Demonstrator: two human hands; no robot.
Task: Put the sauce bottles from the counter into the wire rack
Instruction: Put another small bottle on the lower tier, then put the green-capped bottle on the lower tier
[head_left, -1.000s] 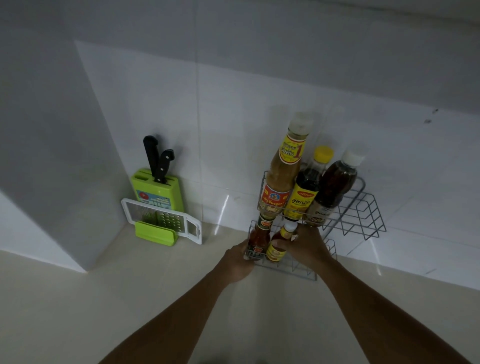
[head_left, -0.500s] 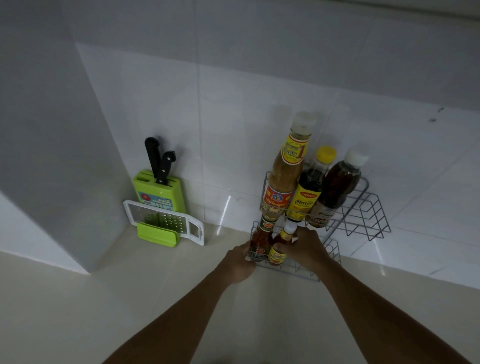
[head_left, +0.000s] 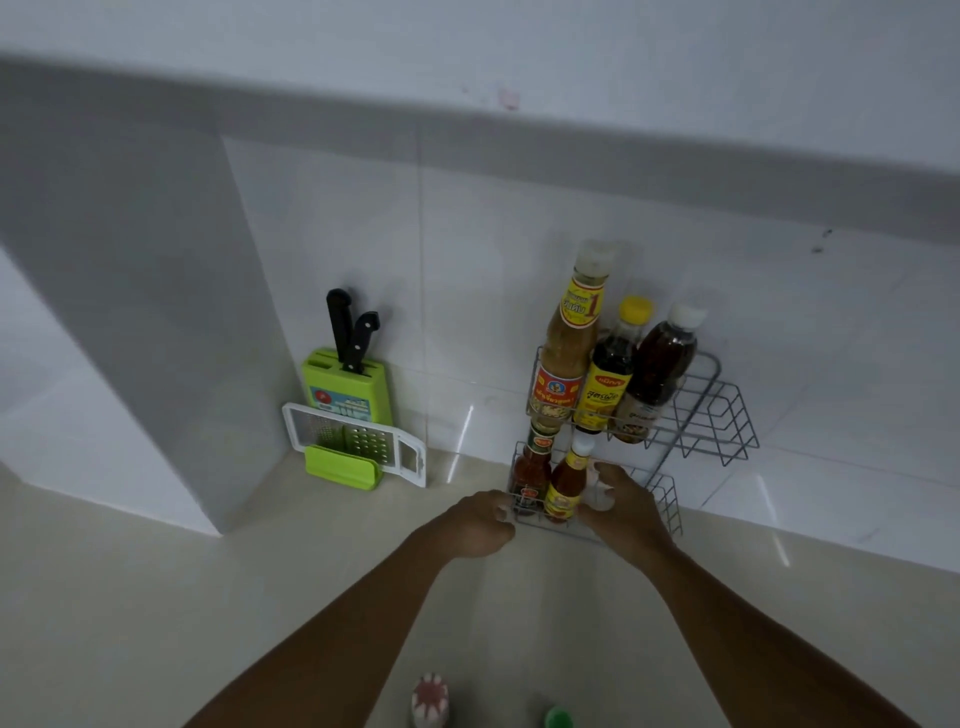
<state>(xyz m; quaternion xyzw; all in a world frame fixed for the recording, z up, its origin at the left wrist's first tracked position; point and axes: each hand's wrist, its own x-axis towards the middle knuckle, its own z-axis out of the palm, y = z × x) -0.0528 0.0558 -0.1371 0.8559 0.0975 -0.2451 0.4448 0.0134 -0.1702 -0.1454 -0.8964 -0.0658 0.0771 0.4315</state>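
A grey two-tier wire rack (head_left: 722, 415) stands against the tiled wall. Its upper tier holds a tall orange-sauce bottle (head_left: 569, 353), a yellow-capped dark bottle (head_left: 613, 369) and a white-capped dark bottle (head_left: 662, 369). In the lower tier stand a red-sauce bottle (head_left: 530, 467) and a small yellow-labelled bottle (head_left: 566, 488). My right hand (head_left: 626, 512) curls against the right side of the small yellow-labelled bottle. My left hand (head_left: 478, 522) is closed on the rack's front left corner wire. Two more bottle tops, a red-and-white cap (head_left: 431, 699) and a green cap (head_left: 558, 719), show at the bottom edge.
A green knife block (head_left: 345, 382) with two black-handled knives and a white-framed grater (head_left: 353, 447) stand in the corner to the left. A grey wall block (head_left: 130, 312) juts out on the far left. The beige counter (head_left: 208, 597) runs toward me.
My right hand has slid to the right side of the small yellow-labelled bottle, which now shows more fully in the lower tier. The view has tilted, revealing two bottle tops at the bottom edge.
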